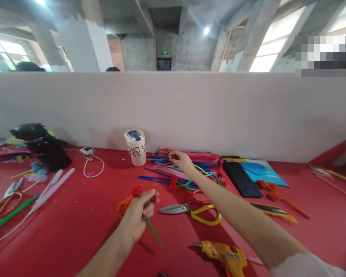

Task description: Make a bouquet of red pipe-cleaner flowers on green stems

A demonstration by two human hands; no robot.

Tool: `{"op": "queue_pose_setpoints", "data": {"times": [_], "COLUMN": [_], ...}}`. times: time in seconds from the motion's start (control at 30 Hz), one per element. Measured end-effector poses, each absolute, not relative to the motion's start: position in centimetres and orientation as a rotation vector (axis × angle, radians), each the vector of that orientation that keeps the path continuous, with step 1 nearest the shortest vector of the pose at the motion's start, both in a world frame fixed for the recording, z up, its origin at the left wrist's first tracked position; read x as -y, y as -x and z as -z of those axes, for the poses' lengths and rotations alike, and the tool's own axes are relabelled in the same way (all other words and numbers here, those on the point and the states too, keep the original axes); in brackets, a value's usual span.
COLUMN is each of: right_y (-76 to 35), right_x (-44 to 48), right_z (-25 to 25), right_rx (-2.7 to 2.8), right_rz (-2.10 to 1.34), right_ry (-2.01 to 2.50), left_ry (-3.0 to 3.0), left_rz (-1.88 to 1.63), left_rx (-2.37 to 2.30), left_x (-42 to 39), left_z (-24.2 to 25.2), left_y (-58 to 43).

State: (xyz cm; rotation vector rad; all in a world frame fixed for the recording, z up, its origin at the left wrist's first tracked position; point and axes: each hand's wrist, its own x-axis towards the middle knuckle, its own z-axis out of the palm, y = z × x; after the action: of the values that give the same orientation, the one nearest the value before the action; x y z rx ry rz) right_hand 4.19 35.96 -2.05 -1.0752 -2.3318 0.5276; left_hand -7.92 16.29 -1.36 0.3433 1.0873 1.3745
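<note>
My left hand (142,213) is closed round the green stem of a pipe-cleaner flower (136,191), whose fuzzy red head sticks out above the thumb. The stem's lower end slants down toward the front. Behind the same hand lies an orange fuzzy bundle (123,207), partly hidden. My right hand (183,161) reaches over a pile of pipe cleaners (202,157) in pink, red and blue. Its thumb and forefinger pinch a small green piece, too small to identify further. Scissors (187,209) with one red and one yellow handle lie between my arms.
A yellow glue gun (223,254) lies front right. A black phone (242,179) and blue packet (266,173) are farther right. A white cup (136,148) stands near the white partition (173,111). At left are a black bottle (46,150), a cable (93,173) and a pink styling tool (52,190).
</note>
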Motion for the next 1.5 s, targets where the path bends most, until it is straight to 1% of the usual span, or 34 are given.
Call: {"op": "queue_pose_setpoints", "data": {"times": [0.07, 0.2, 0.33, 0.47, 0.6, 0.77, 0.93, 1.03, 1.13, 1.27, 1.37, 1.5], "right_y": [-4.2, -4.2, -5.2, -7.2, -9.1, -10.4, -10.4, -10.6, -10.7, -10.2, -10.7, -14.6], "right_x": [-35.2, -33.6, -33.5, -35.5, -37.9, -38.7, -35.2, -32.1, -30.0, -28.8, -27.4, -22.1], "right_z": [2.4, 2.9, 2.5, 2.0, 2.2, 1.9, 1.3, 1.6, 2.0, 1.7, 0.3, -2.2], "right_rx": [2.306, 2.320, 2.408, 2.449, 2.502, 2.507, 2.602, 2.755, 2.810, 2.831, 2.762, 2.647], "right_rz": [-0.567, -0.571, -0.463, -0.231, -0.072, 0.046, 0.063, 0.010, 0.008, -0.015, -0.037, -0.079], "right_ry": [1.061, 1.033, 1.029, 1.145, 1.281, 1.350, 1.223, 1.060, 1.049, 1.180, 1.329, 1.621], "left_ry": [-0.383, -0.379, -0.390, -0.388, -0.409, -0.454, -0.530, -0.526, -0.526, -0.557, -0.644, -0.767], "left_rz": [-1.478, -1.468, -1.473, -1.469, -1.497, -1.561, -1.758, -1.848, -1.879, -1.866, -1.895, -1.949], "left_rx": [-1.134, -1.166, -1.184, -1.209, -1.206, -1.187, -1.269, -1.219, -1.152, -1.090, -1.081, -1.101], "left_x": [-19.8, -25.1, -26.7, -26.7, -25.5, -20.7, -16.0, -14.5, -13.9, -13.1, -12.0, -10.8], "left_z": [0.9, 0.8, 1.3, 1.6, 0.8, -2.1, -5.0, -6.5, -7.5, -8.4, -9.1, -10.3], "left_y": [7.5, 5.8, 5.0, 5.5, 6.6, 9.1, 11.2, 11.4, 10.6, 9.0, 8.0, 7.2]}}
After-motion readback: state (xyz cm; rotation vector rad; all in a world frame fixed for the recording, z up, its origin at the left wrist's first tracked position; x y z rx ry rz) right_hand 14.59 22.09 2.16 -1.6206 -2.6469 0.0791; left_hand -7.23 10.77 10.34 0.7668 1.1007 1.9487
